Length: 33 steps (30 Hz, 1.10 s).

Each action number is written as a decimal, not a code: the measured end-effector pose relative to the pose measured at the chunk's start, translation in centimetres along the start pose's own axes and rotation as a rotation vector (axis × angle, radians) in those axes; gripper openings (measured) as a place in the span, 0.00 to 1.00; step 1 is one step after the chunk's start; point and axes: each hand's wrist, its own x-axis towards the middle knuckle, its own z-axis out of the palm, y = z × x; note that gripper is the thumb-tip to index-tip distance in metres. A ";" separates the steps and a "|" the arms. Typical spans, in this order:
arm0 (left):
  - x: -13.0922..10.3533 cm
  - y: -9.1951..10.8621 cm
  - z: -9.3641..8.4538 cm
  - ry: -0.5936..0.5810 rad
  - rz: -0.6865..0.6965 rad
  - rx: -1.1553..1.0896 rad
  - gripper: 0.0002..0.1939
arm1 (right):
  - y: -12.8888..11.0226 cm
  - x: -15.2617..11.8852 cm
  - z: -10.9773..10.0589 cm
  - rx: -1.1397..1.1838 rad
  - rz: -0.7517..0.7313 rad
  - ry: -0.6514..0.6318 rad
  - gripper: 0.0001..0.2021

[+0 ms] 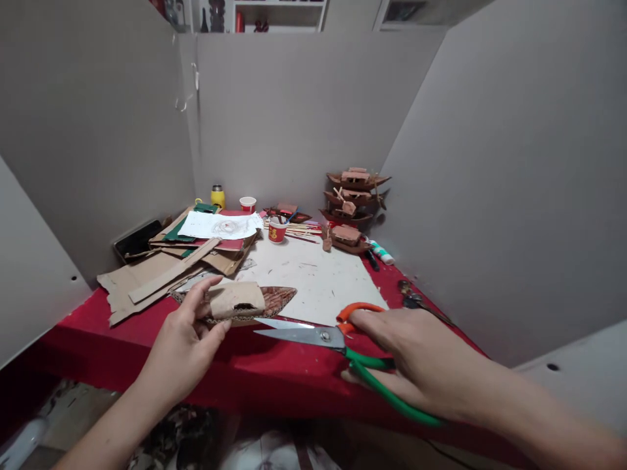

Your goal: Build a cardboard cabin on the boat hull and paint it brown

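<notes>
One held boat [238, 297], one pair of scissors [325, 336]

Left forearm [130, 418], bare, rises from lower left; left hand [189, 333] left of centre, thumb and fingers curled in a grip. Right forearm [529, 408], bare, enters lower right; right hand [416, 356] right of centre, gripping, digits parted.

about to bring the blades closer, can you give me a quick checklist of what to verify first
1. Left hand gripping the cardboard boat: ok.
2. Right hand holding the scissors by their handles: ok.
3. Blades parted: ok, slightly open.
4. Left thumb out of the blades' line: not ok, they point roughly toward it.
5. Blade tips apart from the boat: cannot tell, very close to its lower edge.
</notes>
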 end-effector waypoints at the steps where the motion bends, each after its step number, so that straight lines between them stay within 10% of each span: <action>1: -0.1 0.0 0.1 0.001 0.015 0.029 0.28 | -0.2 0.2 -0.3 -0.024 -0.004 -0.009 0.13; 19: -1.8 1.5 0.1 -0.059 0.290 0.552 0.29 | -0.1 1.4 -1.9 -0.277 -0.135 -0.007 0.13; 33: -1.7 2.6 -0.4 -0.160 0.229 0.434 0.29 | 1.5 -0.2 0.3 -0.261 -0.200 0.024 0.09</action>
